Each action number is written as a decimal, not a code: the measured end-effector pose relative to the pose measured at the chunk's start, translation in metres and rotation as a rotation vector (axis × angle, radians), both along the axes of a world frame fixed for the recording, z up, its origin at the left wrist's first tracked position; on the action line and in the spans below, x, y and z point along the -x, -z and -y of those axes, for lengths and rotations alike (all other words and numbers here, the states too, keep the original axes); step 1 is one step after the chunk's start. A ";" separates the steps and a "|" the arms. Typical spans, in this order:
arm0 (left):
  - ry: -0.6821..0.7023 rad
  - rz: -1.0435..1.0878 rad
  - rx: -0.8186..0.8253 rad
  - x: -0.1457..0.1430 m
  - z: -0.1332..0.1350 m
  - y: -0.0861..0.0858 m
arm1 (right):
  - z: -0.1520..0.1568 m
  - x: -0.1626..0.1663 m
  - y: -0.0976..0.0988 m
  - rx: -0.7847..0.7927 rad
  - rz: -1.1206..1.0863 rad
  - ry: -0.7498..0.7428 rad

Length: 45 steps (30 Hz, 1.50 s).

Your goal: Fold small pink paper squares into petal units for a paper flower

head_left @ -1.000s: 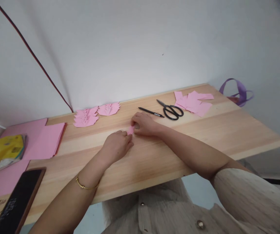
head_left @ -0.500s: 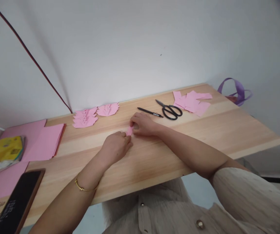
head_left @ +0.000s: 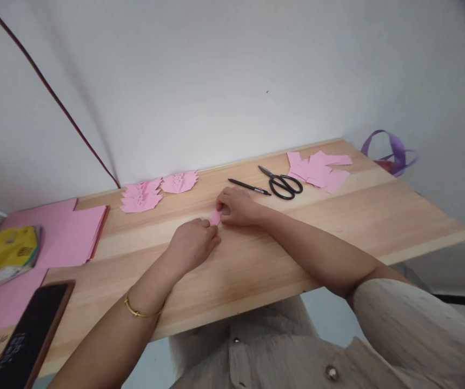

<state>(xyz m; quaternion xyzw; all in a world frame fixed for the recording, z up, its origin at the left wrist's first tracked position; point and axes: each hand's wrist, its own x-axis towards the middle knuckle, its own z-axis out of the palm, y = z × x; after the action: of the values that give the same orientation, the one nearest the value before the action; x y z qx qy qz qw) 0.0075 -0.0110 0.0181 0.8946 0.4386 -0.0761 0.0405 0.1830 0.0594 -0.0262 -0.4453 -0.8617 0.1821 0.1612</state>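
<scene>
Here we are over a pale, streaky wooden tabletop (head_left: 265, 265), and along its far edge we spot folded pink paper shapes (head_left: 141, 204) with jagged rims! We run rightward to a slim black pen (head_left: 246, 186), then scissors (head_left: 281, 186) with big black handles just beside it, and there we find a loose heap of pink scraps (head_left: 319, 170)! Swinging left, we catch layered pink sheets (head_left: 84, 235) and, nearer us, a dark phone (head_left: 33, 329)

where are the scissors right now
In the head view, the scissors lie right of centre on the table, between the pen and the pink scraps.
</scene>
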 end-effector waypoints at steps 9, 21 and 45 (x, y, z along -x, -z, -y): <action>0.004 0.016 -0.019 0.001 0.000 0.002 | 0.004 0.004 0.000 -0.023 0.016 0.068; -0.006 0.000 0.001 -0.001 0.001 -0.001 | 0.003 -0.001 0.000 -0.026 0.005 0.019; 0.013 -0.008 -0.008 -0.001 0.001 -0.001 | 0.002 0.004 -0.001 -0.009 -0.037 0.087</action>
<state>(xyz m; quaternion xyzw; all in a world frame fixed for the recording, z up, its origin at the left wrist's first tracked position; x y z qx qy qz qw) 0.0082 -0.0118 0.0193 0.8973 0.4330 -0.0781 0.0345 0.1791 0.0579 -0.0257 -0.4782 -0.8391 0.1795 0.1870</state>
